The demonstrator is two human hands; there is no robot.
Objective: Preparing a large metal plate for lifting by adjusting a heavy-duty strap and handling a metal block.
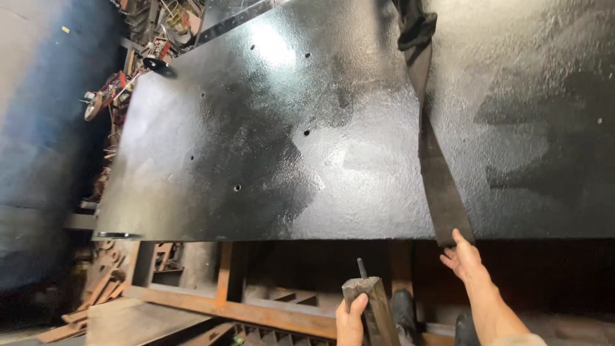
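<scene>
Strap (430, 147): dark flat webbing, running from the far edge of the black plate (275, 147) down across its wet-looking painted face to the near edge, right of centre. Its lower end hangs just over that near edge, and I've got my right hand (464, 259) on it there, fingers spread, tips pinching or pressing the end; can't tell if it's a real grip.

Left hand (351, 315) is below the near edge, closed round a dark painted block w/ a short stud on top (373, 301), well left of the strap end and apart from the plate.

Risks as I judge them:
1. Surface looks glossy, maybe wet paint. Dragging the strap sideways could smear it or leave a track.
2. Loose fingertip hold means the strap end could slip off the near edge and swing under the plate.
3. Block is held near the plate's near edge; lifting it carelessly could knock the edge and chip the coat.
4. My shoes (405, 307) sit right under the block, so a drop lands on them.

Scrap metal (128, 70) is piled off the far-left corner.
</scene>
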